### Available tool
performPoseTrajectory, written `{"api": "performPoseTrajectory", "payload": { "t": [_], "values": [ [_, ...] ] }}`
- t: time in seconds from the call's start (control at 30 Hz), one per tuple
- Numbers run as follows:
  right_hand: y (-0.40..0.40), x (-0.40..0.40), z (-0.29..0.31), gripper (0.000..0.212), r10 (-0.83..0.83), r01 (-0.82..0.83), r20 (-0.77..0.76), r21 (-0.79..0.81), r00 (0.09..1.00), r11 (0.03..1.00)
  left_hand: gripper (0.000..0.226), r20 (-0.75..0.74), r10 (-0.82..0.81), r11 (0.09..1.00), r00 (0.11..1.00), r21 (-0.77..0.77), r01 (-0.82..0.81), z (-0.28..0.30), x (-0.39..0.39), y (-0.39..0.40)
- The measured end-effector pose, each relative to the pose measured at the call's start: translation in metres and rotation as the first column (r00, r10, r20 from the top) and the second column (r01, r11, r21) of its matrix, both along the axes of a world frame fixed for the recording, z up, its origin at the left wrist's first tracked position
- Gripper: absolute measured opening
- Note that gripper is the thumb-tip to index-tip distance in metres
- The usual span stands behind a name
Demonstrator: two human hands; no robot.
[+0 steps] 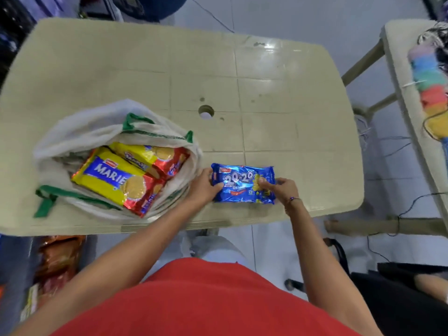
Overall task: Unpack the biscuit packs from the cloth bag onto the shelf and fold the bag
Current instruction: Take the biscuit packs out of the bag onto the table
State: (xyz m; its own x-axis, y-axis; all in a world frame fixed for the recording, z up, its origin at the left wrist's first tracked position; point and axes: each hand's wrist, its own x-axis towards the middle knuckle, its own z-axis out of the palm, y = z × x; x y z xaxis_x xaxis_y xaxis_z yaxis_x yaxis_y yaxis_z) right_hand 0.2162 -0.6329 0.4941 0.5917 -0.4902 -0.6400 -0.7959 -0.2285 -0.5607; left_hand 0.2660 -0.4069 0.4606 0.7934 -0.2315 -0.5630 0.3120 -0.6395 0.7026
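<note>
A white cloth bag with green handles lies open on the left of the beige plastic table. Two yellow-and-red Marie biscuit packs stick out of its mouth, one nearer me and one behind it. Just right of the bag, near the table's front edge, a blue 20-20 biscuit pack lies flat on the table. My left hand grips its left end and my right hand holds its right end.
A round hole sits in the table's middle. A second beige table at the right carries a multicoloured knitted item. Cables run over the floor at right. Snack packets lie below the table's front left.
</note>
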Motion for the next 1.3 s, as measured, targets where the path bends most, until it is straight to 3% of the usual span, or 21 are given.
{"api": "performPoseTrajectory", "payload": {
  "t": [0.07, 0.13, 0.2, 0.27, 0.33, 0.4, 0.47, 0.5, 0.57, 0.67, 0.77, 0.83, 0.87, 0.93, 1.0, 1.03, 1.13, 1.2, 1.23, 1.3],
  "values": [
    [-0.002, 0.006, -0.001, 0.071, 0.086, -0.089, -0.061, -0.058, 0.994, 0.994, 0.046, 0.108, -0.116, 0.990, 0.987, 0.098, 0.106, 0.015, -0.002, -0.003],
    [0.005, 0.017, 0.014, 0.071, 0.174, -0.186, -0.068, -0.261, 0.982, 0.947, 0.036, 0.199, -0.127, 0.984, 0.972, 0.145, 0.099, 0.030, -0.001, -0.001],
    [0.023, 0.033, 0.032, 0.047, 0.253, -0.204, 0.054, -0.447, 0.966, 0.871, 0.022, 0.259, 0.028, 0.997, 0.965, 0.062, -0.045, 0.051, 0.007, 0.012],
    [0.056, 0.053, 0.045, 0.027, 0.344, -0.221, 0.218, -0.445, 0.913, 0.868, 0.016, 0.285, 0.269, 0.963, 0.920, -0.060, -0.263, 0.070, 0.018, 0.043],
    [0.099, 0.069, 0.049, 0.018, 0.398, -0.317, 0.323, -0.274, 0.859, 0.908, 0.016, 0.334, 0.482, 0.874, 0.810, -0.123, -0.470, 0.082, 0.029, 0.084],
    [0.149, 0.074, 0.053, 0.012, 0.338, -0.379, 0.345, 0.056, 0.876, 0.924, 0.017, 0.337, 0.650, 0.752, 0.681, -0.156, -0.640, 0.085, 0.034, 0.126],
    [0.193, 0.072, 0.051, 0.019, 0.199, -0.261, 0.175, 0.490, 0.964, 0.832, 0.020, 0.347, 0.702, 0.687, 0.622, -0.100, -0.720, 0.077, 0.037, 0.158],
    [0.214, 0.067, 0.051, 0.023, 0.171, -0.151, 0.032, 0.643, 0.985, 0.751, 0.021, 0.373, 0.670, 0.699, 0.642, -0.025, -0.715, 0.072, 0.036, 0.171],
    [0.247, 0.052, 0.055, 0.026, 0.190, 0.000, -0.166, 0.754, 0.968, 0.657, 0.027, 0.413, 0.517, 0.763, 0.749, 0.174, -0.623, 0.059, 0.038, 0.194],
    [0.273, 0.038, 0.064, 0.019, 0.168, 0.082, -0.254, 0.744, 0.953, 0.664, 0.055, 0.235, 0.352, 0.834, 0.906, 0.361, -0.418, 0.039, 0.046, 0.222],
    [0.291, 0.039, 0.061, 0.010, 0.048, 0.188, -0.300, 0.708, 0.953, 0.681, 0.076, 0.099, 0.232, 0.886, 0.968, 0.388, -0.252, 0.030, 0.053, 0.247],
    [0.303, 0.041, 0.043, 0.039, 0.120, 0.051, -0.263, 0.564, 0.957, 0.824, 0.080, 0.043, 0.181, 0.921, 0.983, 0.344, -0.184, 0.035, 0.054, 0.254],
    [0.307, 0.039, 0.034, 0.045, 0.181, -0.074, -0.225, 0.416, 0.957, 0.906, 0.074, 0.037, 0.168, 0.935, 0.985, 0.311, -0.171, 0.038, 0.054, 0.256],
    [0.309, 0.033, 0.020, 0.040, 0.221, -0.199, -0.116, 0.172, 0.968, 0.965, 0.065, 0.024, 0.196, 0.946, 0.980, 0.259, -0.195, 0.042, 0.055, 0.261],
    [0.308, 0.028, 0.009, 0.013, 0.090, -0.081, -0.032, 0.221, 0.995, 0.972, 0.056, 0.041, 0.232, 0.948, 0.972, 0.212, -0.236, 0.044, 0.058, 0.265],
    [0.308, 0.026, 0.003, 0.013, 0.004, 0.003, -0.025, 0.287, 1.000, 0.958, 0.049, 0.045, 0.241, 0.947, 0.969, 0.208, -0.245, 0.049, 0.058, 0.266],
    [0.312, 0.023, 0.002, 0.044, -0.106, 0.106, -0.022, 0.376, 0.994, 0.920, 0.032, 0.048, 0.258, 0.951, 0.965, 0.161, -0.262, 0.054, 0.061, 0.272],
    [0.316, 0.025, 0.007, 0.058, -0.122, 0.124, -0.028, 0.378, 0.992, 0.918, 0.032, -0.029, 0.192, 0.970, 0.981, 0.155, -0.185, 0.064, 0.061, 0.273],
    [0.318, 0.025, 0.012, 0.063, -0.124, 0.125, -0.029, 0.386, 0.992, 0.914, 0.045, -0.058, 0.136, 0.976, 0.989, 0.178, -0.124, 0.070, 0.062, 0.275],
    [0.312, 0.025, 0.015, 0.079, -0.112, 0.106, -0.008, 0.395, 0.994, 0.913, 0.099, -0.022, 0.028, 0.959, 0.999, 0.284, -0.021, 0.078, 0.064, 0.275]
  ]
}}
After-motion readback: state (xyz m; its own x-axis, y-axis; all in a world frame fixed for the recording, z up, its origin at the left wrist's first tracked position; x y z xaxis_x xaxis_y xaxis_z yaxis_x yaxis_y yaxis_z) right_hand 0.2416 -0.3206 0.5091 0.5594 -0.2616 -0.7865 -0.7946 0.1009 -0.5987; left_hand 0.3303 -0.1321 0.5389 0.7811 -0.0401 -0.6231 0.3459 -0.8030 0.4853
